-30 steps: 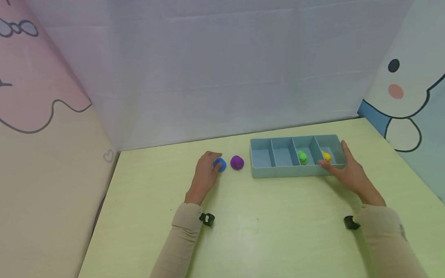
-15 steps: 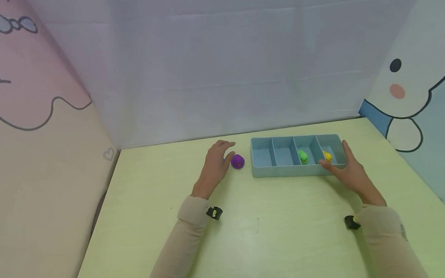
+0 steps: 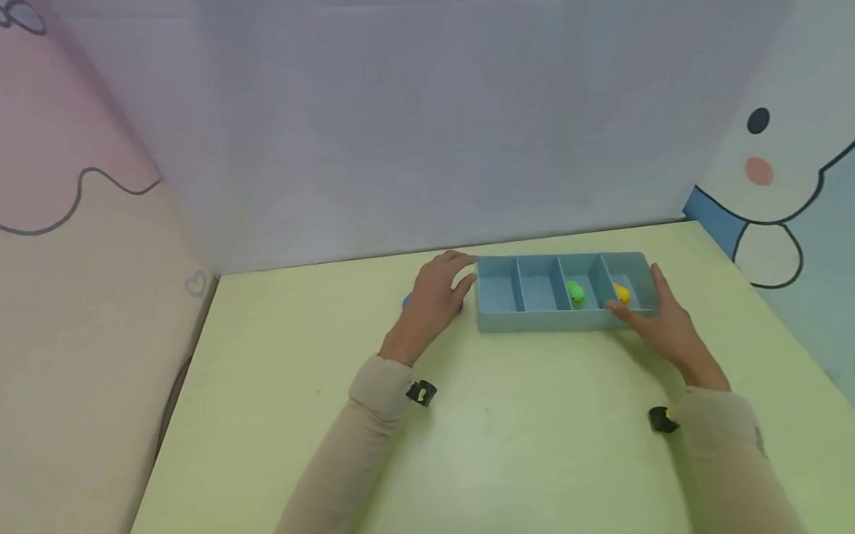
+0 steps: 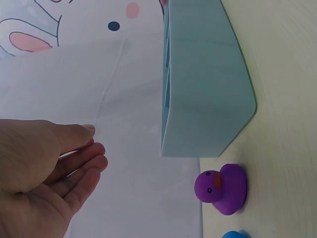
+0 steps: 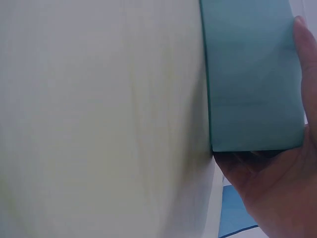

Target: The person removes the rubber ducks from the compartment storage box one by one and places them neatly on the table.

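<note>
A pale blue-green divided tray [image 3: 531,322] stands on the table, its compartments in one row. My right hand [image 3: 664,325] grips its right end, thumb along the front wall and fingers round the end. In the right wrist view the palm [image 5: 282,193] lies close against the tray's end. My left hand [image 3: 432,300] is raised beside the tray's left end, fingers gently bent, nothing between them. Below it on the table sit a purple rubber duck [image 4: 232,191] and a blue one [image 4: 235,234], both mostly hidden by that hand in the head view.
A green duck [image 3: 576,294] sits in the third compartment from the left and a yellow duck [image 3: 621,293] in the rightmost one. A white cloth [image 3: 376,124] hangs behind the table [image 3: 520,459]. Cartoon-printed panels flank both sides.
My left hand has moved from the blue duck rightward, over the purple duck, to the tray's left end. The right hand keeps its grip on the tray. The head view has shifted slightly.
</note>
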`<state>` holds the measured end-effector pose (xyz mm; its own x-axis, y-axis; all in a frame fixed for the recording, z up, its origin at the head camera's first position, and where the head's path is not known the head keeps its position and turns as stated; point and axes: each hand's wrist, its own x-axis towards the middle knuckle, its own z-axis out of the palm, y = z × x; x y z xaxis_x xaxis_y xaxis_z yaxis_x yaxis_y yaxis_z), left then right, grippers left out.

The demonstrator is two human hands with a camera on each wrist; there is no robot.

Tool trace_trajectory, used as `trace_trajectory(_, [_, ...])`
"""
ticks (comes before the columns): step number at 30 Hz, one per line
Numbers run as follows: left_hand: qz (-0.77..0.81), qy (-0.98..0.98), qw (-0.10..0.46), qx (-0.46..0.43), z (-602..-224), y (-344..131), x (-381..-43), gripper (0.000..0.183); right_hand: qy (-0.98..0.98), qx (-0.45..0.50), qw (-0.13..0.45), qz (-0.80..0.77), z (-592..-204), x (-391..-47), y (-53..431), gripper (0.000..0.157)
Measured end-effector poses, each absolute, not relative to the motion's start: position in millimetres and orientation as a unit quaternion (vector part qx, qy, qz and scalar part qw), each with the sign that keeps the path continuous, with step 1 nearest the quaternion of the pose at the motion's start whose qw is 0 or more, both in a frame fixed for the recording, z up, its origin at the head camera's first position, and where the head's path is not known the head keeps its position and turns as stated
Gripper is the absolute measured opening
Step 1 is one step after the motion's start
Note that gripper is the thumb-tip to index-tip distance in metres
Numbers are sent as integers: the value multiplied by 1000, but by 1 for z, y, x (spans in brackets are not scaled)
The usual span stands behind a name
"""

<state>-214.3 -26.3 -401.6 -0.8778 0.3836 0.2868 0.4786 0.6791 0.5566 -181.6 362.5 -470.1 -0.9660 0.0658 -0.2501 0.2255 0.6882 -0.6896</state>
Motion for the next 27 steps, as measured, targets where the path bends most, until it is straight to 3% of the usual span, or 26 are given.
trace_trajectory(7, [-313, -901, 35, -299, -400, 2, -221, 37, 914, 94, 89, -385, -467, -168, 373, 111])
trace_trajectory(27, [-296, -897, 3, -327, -424, 33, -222, 36, 914, 95, 109, -378, -469, -167, 355, 116])
